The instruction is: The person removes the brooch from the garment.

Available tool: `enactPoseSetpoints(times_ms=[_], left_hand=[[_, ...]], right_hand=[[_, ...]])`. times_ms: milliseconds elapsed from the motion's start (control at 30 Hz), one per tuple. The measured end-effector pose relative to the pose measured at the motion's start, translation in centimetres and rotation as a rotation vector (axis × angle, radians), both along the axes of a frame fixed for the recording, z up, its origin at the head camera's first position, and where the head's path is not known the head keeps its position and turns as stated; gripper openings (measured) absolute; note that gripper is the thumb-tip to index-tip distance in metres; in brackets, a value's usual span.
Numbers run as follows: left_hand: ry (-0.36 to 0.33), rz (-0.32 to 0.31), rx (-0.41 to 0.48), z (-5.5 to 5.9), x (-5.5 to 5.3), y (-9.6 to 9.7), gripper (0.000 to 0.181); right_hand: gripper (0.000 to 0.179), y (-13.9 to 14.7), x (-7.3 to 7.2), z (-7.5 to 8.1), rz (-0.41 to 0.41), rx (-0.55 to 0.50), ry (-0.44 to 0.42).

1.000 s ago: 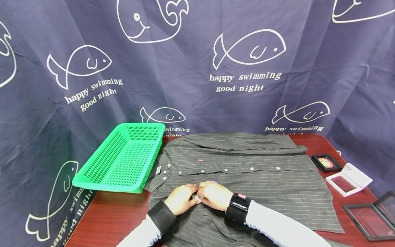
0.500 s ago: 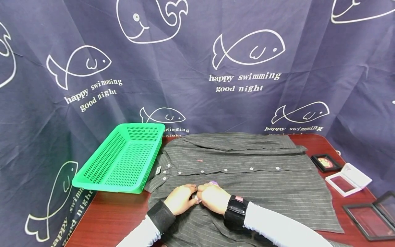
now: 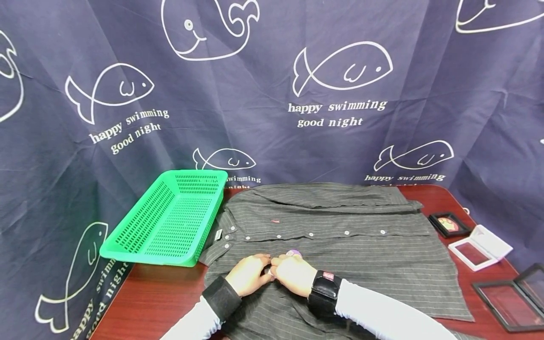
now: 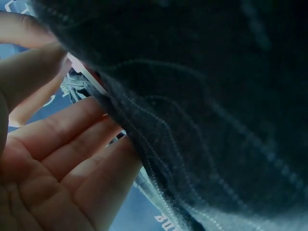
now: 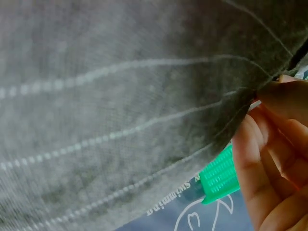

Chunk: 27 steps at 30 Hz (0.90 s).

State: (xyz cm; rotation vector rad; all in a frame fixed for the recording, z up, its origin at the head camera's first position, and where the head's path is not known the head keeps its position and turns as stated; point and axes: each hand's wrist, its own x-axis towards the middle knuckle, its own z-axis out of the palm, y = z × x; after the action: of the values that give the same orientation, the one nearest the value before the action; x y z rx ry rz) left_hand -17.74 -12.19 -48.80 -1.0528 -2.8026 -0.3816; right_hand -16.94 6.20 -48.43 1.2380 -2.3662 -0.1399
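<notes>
A dark grey striped shirt (image 3: pixel 361 255) lies spread on the table, with white buttons (image 3: pixel 311 234) down its front. Over its near half both hands meet. My left hand (image 3: pixel 248 275) pinches the shirt's cloth with a small, flat, white-and-pinkish piece (image 4: pixel 89 74), mostly hidden by fingers and fabric. My right hand (image 3: pixel 295 275) pinches the same raised spot from the other side, thumb and fingers on the cloth edge in the right wrist view. Just beyond the right hand, a purple round piece (image 3: pixel 294 253) shows on the shirt, partly covered.
A green plastic basket (image 3: pixel 197 257) stands at the back left, beside the collar. Along the right lie a black case with a paw-like badge (image 3: pixel 448 224), an open white frame (image 3: pixel 482 248) and an open black frame (image 3: pixel 510 307). A patterned curtain (image 3: pixel 272 141) hangs behind the table.
My right hand has shifted slightly left, uncovering more of the purple piece. Less of the small white piece shows between the hands. My left hand stays nearly still.
</notes>
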Motion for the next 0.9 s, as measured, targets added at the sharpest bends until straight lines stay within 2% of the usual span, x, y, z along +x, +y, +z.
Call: enactPoseSetpoints(times_ms=[133, 200, 300, 467, 667, 900], left_hand=[[0.038, -0.018, 0.019, -0.2, 0.0, -0.1, 0.029], [0.041, -0.024, 0.041, -0.2, 0.0, -0.2, 0.024], [0.02, -0.019, 0.074, -0.1, -0.1, -0.3, 0.021], [-0.016, 0.02, 0.1, 0.1, -0.1, -0.5, 0.026], [-0.002, 0.069, 0.101, 0.5, -0.1, -0.6, 0.031], [-0.015, 0.095, 0.114, 0.9, -0.3, -0.6, 0.022]], right_hand=[[0.016, 0.3, -0.3, -0.2, 0.056, -0.059, 0.011], [0.016, 0.4, -0.5, -0.2, 0.084, -0.091, -0.011], [0.017, 0.6, -0.8, -0.1, 0.115, -0.13, -0.062], [0.02, 0.9, -1.0, 0.2, 0.154, -0.19, -0.141], [0.019, 1.0, -1.3, 0.2, 0.15, -0.252, -0.246], [0.014, 1.0, -1.6, 0.3, 0.093, -0.318, -0.349]])
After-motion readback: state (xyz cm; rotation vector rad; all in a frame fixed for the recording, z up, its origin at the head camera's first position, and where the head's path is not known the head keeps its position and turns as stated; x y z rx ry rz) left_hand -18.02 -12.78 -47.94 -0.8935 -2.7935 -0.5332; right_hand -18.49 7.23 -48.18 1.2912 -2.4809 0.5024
